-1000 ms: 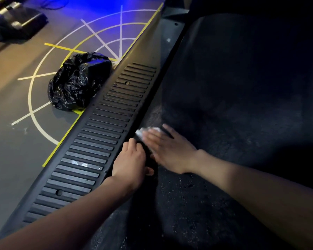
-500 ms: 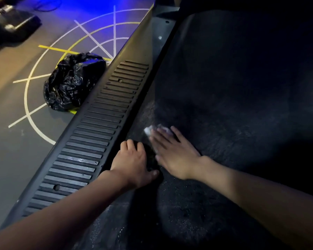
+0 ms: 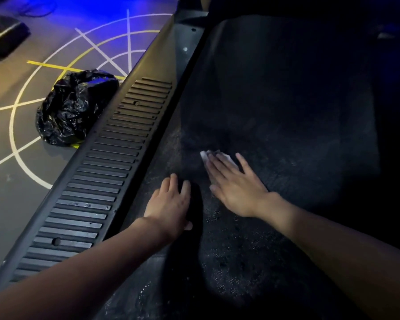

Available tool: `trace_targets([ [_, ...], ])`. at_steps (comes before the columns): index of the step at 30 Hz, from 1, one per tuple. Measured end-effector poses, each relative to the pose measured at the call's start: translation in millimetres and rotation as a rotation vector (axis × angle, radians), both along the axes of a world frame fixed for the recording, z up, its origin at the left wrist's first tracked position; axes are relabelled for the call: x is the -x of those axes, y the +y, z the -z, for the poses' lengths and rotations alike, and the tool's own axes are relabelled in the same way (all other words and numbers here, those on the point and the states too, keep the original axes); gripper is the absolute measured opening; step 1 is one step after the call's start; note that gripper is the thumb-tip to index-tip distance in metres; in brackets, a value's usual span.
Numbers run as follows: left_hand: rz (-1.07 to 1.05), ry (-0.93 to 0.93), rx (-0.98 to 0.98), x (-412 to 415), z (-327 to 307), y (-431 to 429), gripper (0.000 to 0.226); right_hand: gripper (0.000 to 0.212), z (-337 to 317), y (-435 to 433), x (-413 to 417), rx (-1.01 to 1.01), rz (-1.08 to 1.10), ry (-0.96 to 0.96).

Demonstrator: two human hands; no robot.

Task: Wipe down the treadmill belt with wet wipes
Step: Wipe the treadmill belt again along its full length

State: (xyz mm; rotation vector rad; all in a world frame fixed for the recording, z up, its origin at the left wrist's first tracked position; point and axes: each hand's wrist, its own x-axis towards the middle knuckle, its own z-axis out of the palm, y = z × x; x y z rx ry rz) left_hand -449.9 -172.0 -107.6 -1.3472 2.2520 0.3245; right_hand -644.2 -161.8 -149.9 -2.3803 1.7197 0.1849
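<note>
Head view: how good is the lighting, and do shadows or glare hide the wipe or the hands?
Head view: dim, blue cast on the floor top left; the treadmill belt fades to near black far and right; left hand and right hand are lit and sharp; the wet wipe shows pale under the right hand's fingers; a dark shadow lies beside the left hand; no strong glare.

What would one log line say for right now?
step: wiping | right hand: pressing wet wipe on treadmill belt | left hand: resting on belt | black bag: on floor
</note>
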Motion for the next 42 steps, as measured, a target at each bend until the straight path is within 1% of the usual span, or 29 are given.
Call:
trace_targets([
  [1,-0.006,-0.007,-0.009,2.3,-0.9,0.0,0.108,0.064,1.0,3.2,-1.5,0.009,0.02,-0.007],
  [2,-0.01,-0.021,-0.034,5.3,-1.7,-0.9,0.111,0.065,2.7,10.4,-3.5,0.012,-0.018,-0.022],
  [4,-0.034,-0.047,-0.11,11.5,-1.9,-2.4,0.117,0.067,5.4,27.4,-3.9,0.002,-0.194,-0.024],
  [5,-0.052,-0.051,-0.142,14.4,-2.1,-2.1,0.119,0.067,4.2,30.1,0.7,0.007,-0.246,-0.015],
  [6,-0.076,-0.052,-0.162,17.7,-2.1,-1.0,0.122,0.067,2.9,26.7,7.4,0.016,-0.244,-0.013],
  [7,-0.1,-0.053,-0.17,20.8,-1.7,0.9,0.125,0.066,1.6,20.7,13.9,0.008,-0.181,-0.006],
  [9,-0.134,-0.059,-0.161,26.6,-0.3,5.4,0.13,0.066,-4.2,13.8,21.9,-0.032,0.026,-0.001],
  [10,-0.145,-0.063,-0.15,28.9,0.4,7.4,0.131,0.066,-4.7,16.5,20.9,-0.038,0.067,-0.005],
  [11,-0.148,-0.073,-0.139,30.8,1.2,9.1,0.13,0.066,-3.6,24.1,18.0,-0.037,0.044,-0.019],
  [14,-0.126,-0.1,-0.09,34.8,1.2,11.5,0.126,0.067,2.0,54.6,15.7,0.004,-0.23,0.001],
  [15,-0.088,-0.085,-0.073,36.6,1.3,11.9,0.123,0.067,1.4,54.5,23.0,0.013,-0.26,0.01],
  [16,-0.035,-0.06,-0.059,38.4,2.1,12.9,0.121,0.066,1.7,48.3,32.1,0.023,-0.233,0.008],
  [19,0.102,-0.004,-0.047,43.8,3.2,15.9,0.117,0.065,-5.2,33.7,49.0,-0.04,0.065,0.033],
  [20,0.119,-0.002,-0.047,45.7,3.1,15.8,0.118,0.066,-4.8,36.3,47.7,-0.049,0.1,0.023],
  [22,0.141,-0.016,-0.056,48.9,1.0,13.7,0.119,0.066,-1.0,52.1,40.0,-0.049,0.017,-0.029],
  [24,0.144,-0.034,-0.078,52.8,-3.2,12.9,0.118,0.067,0.4,66.3,39.9,-0.043,-0.152,0.005],
  [25,0.141,-0.037,-0.089,56.1,-4.6,12.8,0.116,0.066,0.2,64.9,46.7,-0.031,-0.179,0.019],
  [26,0.129,-0.035,-0.094,60.0,-5.8,12.5,0.116,0.065,0.9,57.5,54.8,-0.023,-0.153,0.027],
  [29,0.086,-0.018,-0.059,69.9,-6.7,15.7,0.118,0.064,-3.5,48.7,64.4,-0.026,0.104,0.046],
  [30,0.086,-0.02,-0.036,72.5,-6.5,16.6,0.118,0.064,-2.5,54.1,61.3,-0.028,0.127,0.033],
  [31,0.093,-0.031,-0.02,74.9,-6.1,17.2,0.118,0.065,-0.3,62.9,57.5,-0.031,0.099,0.006],
  [32,0.097,-0.046,-0.016,76.9,-5.3,17.9,0.118,0.066,1.6,73.5,54.1,-0.035,0.012,0.001],
  [34,0.087,-0.082,-0.024,81.1,-3.8,19.9,0.118,0.066,-0.1,84.6,58.3,-0.041,-0.144,0.043],
  [35,0.087,-0.099,-0.023,84.2,-3.0,20.8,0.117,0.066,-0.6,81.2,67.9,-0.029,-0.139,0.044],
  [36,0.091,-0.114,-0.015,86.2,-2.5,20.9,0.117,0.066,-1.2,73.8,78.3,-0.031,-0.069,0.049],
  [38,0.119,-0.111,-0.015,87.8,-0.6,21.7,0.115,0.066,-5.6,65.3,94.8,-0.06,0.159,0.058],
  [39,0.147,-0.09,-0.021,87.4,0.4,21.1,0.113,0.068,-4.6,67.0,98.1,-0.063,0.215,0.057],
  [40,0.184,-0.062,-0.028,86.1,1.7,20.0,0.11,0.068,-2.5,72.9,97.0,-0.061,0.205,0.047],
  [42,0.244,-0.008,-0.038,83.7,3.5,18.8,0.11,0.069,2.2,91.4,91.0,-0.048,0.032,0.033],
])
